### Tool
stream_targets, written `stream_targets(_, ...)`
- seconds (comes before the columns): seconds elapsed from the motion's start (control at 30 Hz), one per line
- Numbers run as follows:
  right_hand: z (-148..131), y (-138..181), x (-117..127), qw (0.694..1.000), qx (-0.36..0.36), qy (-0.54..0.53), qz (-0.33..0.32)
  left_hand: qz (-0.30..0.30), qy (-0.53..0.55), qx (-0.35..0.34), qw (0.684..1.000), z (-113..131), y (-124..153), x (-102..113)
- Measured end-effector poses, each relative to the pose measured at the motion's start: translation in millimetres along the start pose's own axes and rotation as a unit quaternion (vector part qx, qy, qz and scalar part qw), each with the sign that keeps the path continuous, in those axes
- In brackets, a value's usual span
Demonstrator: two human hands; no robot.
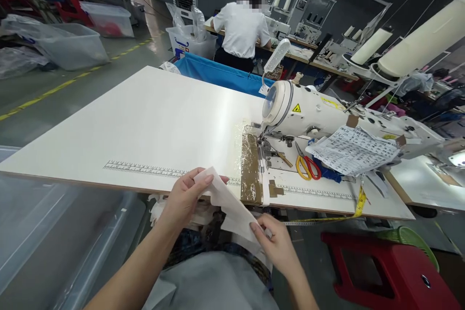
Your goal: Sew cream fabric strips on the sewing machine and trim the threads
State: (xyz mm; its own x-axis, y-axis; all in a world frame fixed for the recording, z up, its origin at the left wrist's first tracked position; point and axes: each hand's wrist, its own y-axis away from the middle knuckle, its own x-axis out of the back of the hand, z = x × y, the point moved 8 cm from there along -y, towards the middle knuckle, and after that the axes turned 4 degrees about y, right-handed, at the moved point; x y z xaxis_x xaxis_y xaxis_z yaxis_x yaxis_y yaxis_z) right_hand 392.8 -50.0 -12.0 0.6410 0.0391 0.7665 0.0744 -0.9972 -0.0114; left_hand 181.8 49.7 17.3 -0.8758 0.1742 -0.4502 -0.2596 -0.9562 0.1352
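Observation:
A white piece of fabric (232, 208) is stretched between my two hands, just off the front edge of the sewing table (145, 121). My left hand (187, 193) pinches its upper left end, near the printed ruler on the tabletop. Down at the right, my right hand (271, 237) grips the other end between thumb and fingers. The lower part of the cloth hangs over my lap. Beyond the hands stands a white sewing machine (308, 106), its needle area beside a plate covered with brown tape (251, 169).
Scissors (307, 164) with yellow and red handles and a handwritten sheet (358, 147) lie by the machine. A yellow tape measure (359, 203) hangs over the edge. A red stool (395, 266) is at right, a clear plastic bin (65, 223) at left. Ahead, a person (241, 29) sits facing away.

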Motion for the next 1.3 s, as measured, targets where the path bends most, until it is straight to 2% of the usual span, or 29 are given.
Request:
stream_targets(0.07,-1,-2,-11,1.0,0.002,-0.009,-0.009,0.006,-0.021,-0.012,1.0,1,3,-5)
stream_targets(0.13,-10,-5,-8,0.999,0.015,-0.029,-0.009,-0.018,-0.079,-0.029,0.996,3,7,-13)
stream_targets(0.3,-55,-20,52,0.986,0.098,-0.096,0.095,-0.155,-0.259,-0.092,0.949,7,15,-42)
stream_targets(0.4,-86,-32,70,0.978,0.171,-0.085,0.083,-0.217,-0.293,-0.099,0.926,6,18,-56)
stream_targets(0.5,-100,-40,72,0.976,0.201,-0.061,0.059,-0.244,-0.294,-0.09,0.92,4,19,-63)
stream_targets(0.63,-98,-43,67,0.979,0.193,-0.059,0.04,-0.257,-0.284,-0.084,0.92,-1,20,-66)
stream_targets(0.83,-88,-41,66,0.989,0.13,-0.057,0.053,-0.188,-0.245,-0.093,0.947,-13,17,-60)
stream_targets(0.93,-84,-39,63,0.99,0.119,-0.071,0.041,-0.173,-0.232,-0.089,0.953,-21,16,-58)
stream_targets(1.0,-77,-42,63,0.988,0.128,-0.087,0.013,-0.174,-0.213,-0.081,0.958,-24,15,-55)
stream_targets(1.07,-53,-51,75,0.993,0.106,-0.045,0.04,-0.164,-0.18,-0.062,0.968,-25,14,-50)
stream_targets(1.13,-9,-64,105,0.987,0.014,0.08,0.136,-0.144,-0.145,-0.035,0.978,-25,12,-43)
stream_targets(1.2,38,-75,139,0.952,-0.101,0.196,0.214,-0.13,-0.121,-0.01,0.984,-23,13,-39)
stream_targets(1.23,58,-81,151,0.94,-0.137,0.221,0.221,-0.127,-0.116,0.003,0.985,-22,14,-39)
stream_targets(1.3,91,-94,168,0.936,-0.179,0.233,0.194,-0.127,-0.116,0.023,0.985,-21,16,-42)
